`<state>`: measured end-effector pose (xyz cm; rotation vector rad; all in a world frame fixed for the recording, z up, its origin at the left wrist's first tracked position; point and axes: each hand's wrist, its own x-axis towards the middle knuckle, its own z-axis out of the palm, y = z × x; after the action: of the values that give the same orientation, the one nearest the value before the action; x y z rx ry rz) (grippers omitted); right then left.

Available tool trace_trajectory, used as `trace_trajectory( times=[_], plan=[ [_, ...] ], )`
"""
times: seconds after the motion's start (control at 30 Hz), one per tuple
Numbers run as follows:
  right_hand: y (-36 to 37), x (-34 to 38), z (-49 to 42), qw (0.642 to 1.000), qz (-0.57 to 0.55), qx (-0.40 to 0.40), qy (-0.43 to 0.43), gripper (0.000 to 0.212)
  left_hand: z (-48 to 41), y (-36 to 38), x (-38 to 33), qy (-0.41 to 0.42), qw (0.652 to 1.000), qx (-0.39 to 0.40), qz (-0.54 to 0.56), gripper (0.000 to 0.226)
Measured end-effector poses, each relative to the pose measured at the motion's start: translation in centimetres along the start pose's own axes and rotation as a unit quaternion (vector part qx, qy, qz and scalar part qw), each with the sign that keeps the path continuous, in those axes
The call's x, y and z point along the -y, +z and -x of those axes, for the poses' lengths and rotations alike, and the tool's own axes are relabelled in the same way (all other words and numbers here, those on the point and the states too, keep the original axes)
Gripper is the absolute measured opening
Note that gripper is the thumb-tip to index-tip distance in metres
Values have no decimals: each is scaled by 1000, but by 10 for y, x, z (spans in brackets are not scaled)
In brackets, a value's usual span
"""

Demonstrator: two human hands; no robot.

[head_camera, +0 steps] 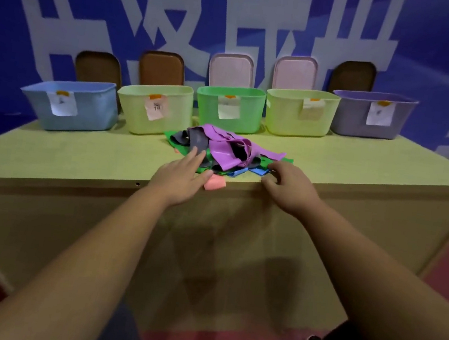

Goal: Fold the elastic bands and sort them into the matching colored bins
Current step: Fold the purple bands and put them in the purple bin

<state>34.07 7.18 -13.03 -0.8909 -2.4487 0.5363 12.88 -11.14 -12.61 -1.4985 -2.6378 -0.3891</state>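
The pile of elastic bands [220, 148] lies in a tangle near the front of the worktop [76, 159], just before the row of bins. I take that placing to keep every bin within a short reach. Purple and grey strips lie on top with green beneath. A blue band [258, 171] pokes out on the right, and a pink band [215, 183] lies at the worktop's front edge, just beside my left thumb.

My left grip [185, 174] is apart, fingers straight and laid on the pile's near left side. I judge that this pins the heap while one band is drawn free. My right grip [291, 185] has its fingers curled down at the blue band's end. I cannot tell whether it pinches the band or only rests on the worktop.

Five bins stand open in a line at the back: a blue bin [96, 116], a pale yellow bin [175, 123], a green bin [249, 116], a second pale yellow bin [281, 120] and a grey-purple bin [349, 120]. Each has a paper label on its front, probably to name its colour, since two look alike. The lids [161, 68] lean on the wall behind, clear of the openings. No band looks folded yet.
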Motion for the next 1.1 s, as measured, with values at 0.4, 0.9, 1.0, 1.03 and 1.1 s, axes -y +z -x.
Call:
trace_trajectory(
  times=[0.4, 0.9, 1.0, 1.03, 1.1],
  plan=[
    [8, 33, -24, 986, -152, -52, 46, 60, -8, 5, -4, -30, 991, -65, 109, 85],
    [-14, 46, -51, 966, -237, -53, 93, 17, -41, 3, -56, 83, 976, -50, 196, 73],
    [-22, 47, -50, 959, -258, -93, 74, 21, -44, 11, -47, 95, 979, -58, 167, 64],
    [-25, 47, -51, 954, -273, -104, 67, 22, -46, 13, -46, 103, 981, -58, 155, 59],
    [-31, 50, -51, 943, -308, -111, 56, 22, -49, 15, -47, 105, 983, -54, 140, 53]
  ],
)
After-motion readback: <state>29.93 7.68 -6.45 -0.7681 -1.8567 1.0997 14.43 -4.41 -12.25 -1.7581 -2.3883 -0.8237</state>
